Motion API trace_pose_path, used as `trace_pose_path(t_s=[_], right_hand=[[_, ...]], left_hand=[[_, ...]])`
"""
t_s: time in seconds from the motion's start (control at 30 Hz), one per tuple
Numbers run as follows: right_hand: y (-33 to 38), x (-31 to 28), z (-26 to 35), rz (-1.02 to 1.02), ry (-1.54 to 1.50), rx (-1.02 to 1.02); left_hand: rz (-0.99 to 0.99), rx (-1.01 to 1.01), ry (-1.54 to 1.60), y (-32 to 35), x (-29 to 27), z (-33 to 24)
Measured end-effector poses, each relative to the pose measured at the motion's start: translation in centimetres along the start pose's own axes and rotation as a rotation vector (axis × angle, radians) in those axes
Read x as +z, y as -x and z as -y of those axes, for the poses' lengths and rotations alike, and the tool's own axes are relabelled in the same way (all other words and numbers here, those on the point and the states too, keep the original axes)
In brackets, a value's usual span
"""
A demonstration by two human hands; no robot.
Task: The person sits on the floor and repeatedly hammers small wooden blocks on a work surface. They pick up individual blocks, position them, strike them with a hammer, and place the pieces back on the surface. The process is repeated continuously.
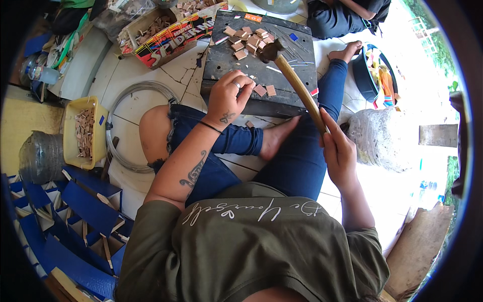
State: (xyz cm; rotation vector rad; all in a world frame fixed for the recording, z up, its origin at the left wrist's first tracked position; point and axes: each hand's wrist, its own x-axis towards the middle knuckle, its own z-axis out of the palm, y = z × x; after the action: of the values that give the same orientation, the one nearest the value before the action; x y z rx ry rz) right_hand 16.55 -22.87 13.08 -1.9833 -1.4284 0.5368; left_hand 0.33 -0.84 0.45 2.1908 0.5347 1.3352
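My right hand (339, 150) is wrapped round the wooden handle of a hammer (298, 86). The dark hammer head hangs over a low black work block (216, 70), close to a heap of small wooden pieces (250, 41). My left hand (232, 93) is over the near left edge of the block, its thumb and fingers pinched together. What they hold, if anything, is too small to make out. Two small flat wooden pieces (265, 90) lie on the block just right of those fingers. Thin metal rods (297, 50) and a blue scrap (294, 37) lie on the block's far right.
Left of my legs are a wire coil (116, 103), a yellow basin (100, 146) of wooden pieces and several blue panels (90, 196). A printed carton (173, 43) with more pieces stands beyond. Right are a black tub (359, 70) and a wrapped bundle (375, 136). Another person (337, 20) sits opposite.
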Motion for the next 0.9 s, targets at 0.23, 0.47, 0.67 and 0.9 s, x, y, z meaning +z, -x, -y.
trace_pose_path(t_s=[0.23, 0.47, 0.67, 0.9], right_hand=[[0.31, -0.21, 0.08, -0.014, 0.112, -0.171], [0.24, -0.27, 0.04, -0.047, 0.148, -0.216], [0.2, -0.26, -0.22, -0.039, 0.116, -0.188], [0.56, -0.21, -0.61, 0.04, 0.11, -0.105]], left_hand=[[0.012, -0.001, -0.014, 0.01, -0.06, -0.07], [0.018, 0.033, -0.04, -0.12, -0.09, -0.05], [0.049, -0.003, -0.031, -0.14, -0.17, -0.24], [0.052, 0.003, -0.04, -0.18, -0.17, -0.18]])
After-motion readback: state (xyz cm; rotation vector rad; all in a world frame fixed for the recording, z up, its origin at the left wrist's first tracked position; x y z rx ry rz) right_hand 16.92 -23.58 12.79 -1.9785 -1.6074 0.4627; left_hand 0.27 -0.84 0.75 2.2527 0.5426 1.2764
